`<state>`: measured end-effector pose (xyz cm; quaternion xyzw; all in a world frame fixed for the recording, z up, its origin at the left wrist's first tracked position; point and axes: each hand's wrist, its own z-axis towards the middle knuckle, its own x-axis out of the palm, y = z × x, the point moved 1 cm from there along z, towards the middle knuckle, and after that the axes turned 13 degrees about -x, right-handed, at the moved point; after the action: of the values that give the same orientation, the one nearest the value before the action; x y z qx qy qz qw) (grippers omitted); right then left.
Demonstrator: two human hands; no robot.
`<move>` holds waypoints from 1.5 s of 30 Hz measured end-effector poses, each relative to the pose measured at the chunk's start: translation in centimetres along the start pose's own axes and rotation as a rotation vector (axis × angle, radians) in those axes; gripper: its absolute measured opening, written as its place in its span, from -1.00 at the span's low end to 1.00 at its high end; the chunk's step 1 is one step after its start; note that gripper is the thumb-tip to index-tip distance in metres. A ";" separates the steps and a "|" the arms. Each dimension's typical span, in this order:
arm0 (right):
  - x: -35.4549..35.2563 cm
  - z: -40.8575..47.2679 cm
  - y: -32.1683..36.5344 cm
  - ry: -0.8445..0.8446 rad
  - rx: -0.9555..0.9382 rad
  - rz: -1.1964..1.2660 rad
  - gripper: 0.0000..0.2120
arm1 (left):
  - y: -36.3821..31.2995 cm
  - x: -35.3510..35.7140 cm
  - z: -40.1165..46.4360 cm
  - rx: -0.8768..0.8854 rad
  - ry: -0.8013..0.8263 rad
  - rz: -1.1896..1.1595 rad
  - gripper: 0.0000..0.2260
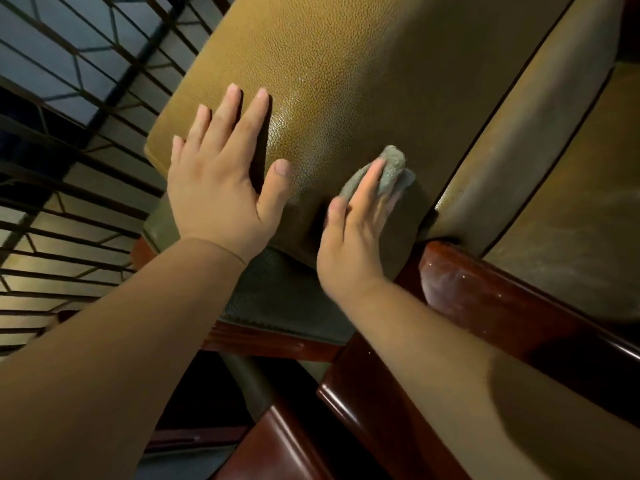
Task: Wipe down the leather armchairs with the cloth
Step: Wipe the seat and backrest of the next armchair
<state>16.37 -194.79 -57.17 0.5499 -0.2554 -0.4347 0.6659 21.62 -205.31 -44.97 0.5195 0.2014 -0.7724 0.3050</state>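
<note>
Right hand (349, 237): fingers (367, 181) straight and close together, pressing flat on a small grey cloth (388, 174); thumb out to the left, off the fabric. No curl round the cloth, no pinch, only downward pressure. Cloth bunched into a soft wad under and just beyond the fingertips, lying on the tan leather back cushion (346, 81) of the armchair, near its lower right part, close to the dark piped seam.

Left hand (221, 188): fingers (227, 112) straight and spread apart, palm flat on the same cushion toward its left edge, holding nothing, apparently bracing the pad.

Handling, as a judgement: cloth light, limp, easily crumpled, likely to roll up or slip out from under flat fingers on smooth pebbled leather; better gathered under the whole palm or with an edge tucked under the thumb. Leather padded and yielding, glossy where the light falls, so moderate even pressure probably enough.

Further out: polished reddish wooden armrest (485, 299) near right, a second leather cushion (571, 202) far right, a dark metal window grille (69, 98) to the left.
</note>
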 end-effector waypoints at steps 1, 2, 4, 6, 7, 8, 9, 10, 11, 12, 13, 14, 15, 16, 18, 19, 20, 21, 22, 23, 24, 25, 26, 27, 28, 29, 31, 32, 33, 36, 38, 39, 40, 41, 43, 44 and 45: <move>0.5 -2.0 0.7 0.046 -0.135 0.016 -0.32 | 0.1 0.0 0.0 0.001 -0.007 -0.011 -0.34; 1.0 -4.6 1.4 0.128 -0.247 0.014 -0.35 | 0.2 0.1 0.0 0.003 -0.005 -0.016 -0.36; 1.2 -7.7 1.7 0.248 -0.330 -0.025 -0.37 | 0.3 0.1 0.1 0.003 0.009 -0.019 -0.40; 0.7 -4.5 1.3 0.208 -0.399 -0.100 -0.39 | 0.4 0.1 0.2 0.003 0.015 -0.025 -0.42; 0.2 -1.9 1.5 0.153 -0.426 -0.142 -0.40 | 0.3 0.2 0.2 0.004 0.016 -0.029 -0.42; -0.3 0.8 1.9 0.098 -0.430 -0.183 -0.41 | 0.3 0.2 0.2 0.003 0.016 -0.033 -0.42; -0.7 3.1 2.1 0.038 -0.425 -0.209 -0.42 | 0.3 0.3 0.1 0.000 0.013 -0.034 -0.42; -0.9 4.5 2.4 -0.019 -0.405 -0.210 -0.42 | 0.3 0.3 0.0 -0.005 0.011 -0.032 -0.42; -0.5 4.6 2.7 -0.063 -0.381 -0.193 -0.43 | 0.3 0.3 0.0 -0.009 0.011 -0.026 -0.42; 0.2 3.6 2.8 -0.084 -0.364 -0.170 -0.44 | 0.2 0.3 0.0 -0.011 0.014 -0.018 -0.42; 1.0 1.8 2.7 -0.078 -0.361 -0.150 -0.45 | 0.1 0.2 0.0 -0.014 0.021 -0.009 -0.42; 1.8 -0.2 2.6 -0.055 -0.363 -0.146 -0.44 | 0.0 0.1 0.0 -0.018 0.029 0.002 -0.42; 2.2 -1.8 2.5 -0.023 -0.366 -0.158 -0.42 | 0.0 0.0 0.1 -0.021 0.037 0.013 -0.41; 2.2 -2.7 2.1 0.019 -0.373 -0.183 -0.40 | 0.0 -0.1 0.1 -0.021 0.043 0.021 -0.41; 1.0 -1.2 1.4 0.060 -0.439 -0.235 -0.38 | 0.0 -0.1 0.1 -0.014 0.041 0.022 -0.41; 0.3 0.8 1.3 0.050 -0.467 -0.263 -0.39 | 0.0 -0.1 0.1 -0.008 0.035 0.017 -0.42; -0.5 3.0 1.3 0.022 -0.459 -0.287 -0.39 | 0.1 0.0 0.1 -0.005 0.029 0.016 -0.42; -1.2 5.2 1.2 -0.024 -0.420 -0.298 -0.37 | 0.1 0.0 0.0 -0.007 0.027 0.020 -0.42; -1.6 6.6 1.2 -0.075 -0.367 -0.289 -0.35 | 0.1 0.0 0.0 -0.010 0.030 0.026 -0.42; -1.6 7.1 1.2 -0.117 -0.319 -0.265 -0.33 | 0.1 0.1 0.1 -0.012 0.035 0.032 -0.42; -1.2 6.6 1.2 -0.141 -0.289 -0.237 -0.33 | 0.1 0.1 0.1 -0.011 0.038 0.042 -0.40; -0.8 5.1 1.0 -0.137 -0.269 -0.208 -0.32 | 0.1 0.1 0.1 -0.011 0.039 0.052 -0.39; -0.3 3.0 0.9 -0.097 -0.247 -0.179 -0.31 | 0.0 0.0 0.0 -0.012 0.039 0.063 -0.38; 0.0 0.7 0.6 -0.033 -0.223 -0.154 -0.29 | 0.0 -0.1 0.0 -0.016 0.041 0.075 -0.37; -0.1 -1.4 0.2 0.041 -0.202 -0.139 -0.26 | -0.1 -0.2 0.0 -0.020 0.046 0.086 -0.36; -0.5 -2.9 -0.6 0.100 -0.186 -0.134 -0.24 | -0.1 -0.2 -0.1 -0.023 0.053 0.093 -0.36; -2.2 -3.3 -2.4 0.137 -0.135 -0.133 -0.23 | -0.4 -0.3 0.0 -0.030 0.057 0.110 -0.35; -3.4 -2.8 -3.2 0.117 -0.083 -0.138 -0.23 | -0.6 -0.3 -0.1 -0.037 0.057 0.122 -0.35; -4.8 -2.1 -4.2 0.081 -0.030 -0.146 -0.23 | -0.7 -0.3 -0.3 -0.047 0.056 0.133 -0.35; -9.6 -1.2 -7.4 0.035 0.041 -0.153 -0.26 | -1.2 -0.4 -0.7 -0.068 0.044 0.158 -0.36; -12.7 -1.8 -9.2 0.057 0.098 -0.133 -0.29 | -1.5 -0.3 -0.8 -0.066 0.003 0.182 -0.38; -14.3 -2.4 -10.1 0.069 0.150 -0.123 -0.31 | -1.9 -0.1 -1.0 -0.076 -0.012 0.187 -0.39; -15.8 -3.1 -11.1 0.078 0.189 -0.114 -0.33 | -2.5 0.1 -1.4 -0.108 -0.023 0.177 -0.39; -17.1 -3.6 -12.0 0.086 0.200 -0.106 -0.35 | -3.3 0.3 -1.9 -0.167 -0.038 0.160 -0.38; -19.4 -3.9 -13.9 0.113 0.218 -0.093 -0.39 | -6.2 1.4 -3.9 -0.309 -0.059 0.184 -0.29; -20.5 -4.0 -14.7 0.123 0.232 -0.087 -0.42 | -8.2 2.6 -5.3 -0.331 -0.045 0.222 -0.26; -21.5 -4.0 -15.2 0.136 0.249 -0.070 -0.46 | -10.2 4.1 -6.9 -0.292 -0.004 0.251 -0.27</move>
<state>4.49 -174.56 -69.79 0.6651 -0.2423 -0.3843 0.5926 18.26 -194.62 -51.47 0.4891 0.2442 -0.6920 0.4715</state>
